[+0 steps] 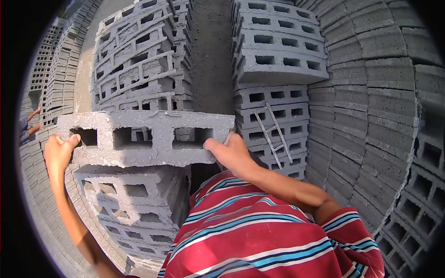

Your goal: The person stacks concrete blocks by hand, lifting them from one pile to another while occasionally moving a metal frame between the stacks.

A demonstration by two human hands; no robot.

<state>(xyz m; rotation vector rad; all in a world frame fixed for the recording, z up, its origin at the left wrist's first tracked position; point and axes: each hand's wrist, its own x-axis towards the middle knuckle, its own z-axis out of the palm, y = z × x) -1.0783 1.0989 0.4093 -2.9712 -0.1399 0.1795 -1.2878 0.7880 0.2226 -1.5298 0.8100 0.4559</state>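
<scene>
A grey concrete block (162, 134) with three rectangular holes is held level in front of my body, over a stack of blocks (162, 185). My left hand (62, 150) grips its left end, with the thumb at the left hole. At the right end, my right hand (228, 150) is closed on the block, the thumb at the edge of the right hole. Through the holes, parts of the blocks behind show.
Blocks with rough mortar strips (134, 60) stand ahead. A right-hand stack (282, 46) bears a small ladder-shaped frame (273, 134) on its lower part. A tall block wall (371, 92) lines the right. Another person's hands (34, 121) show at far left.
</scene>
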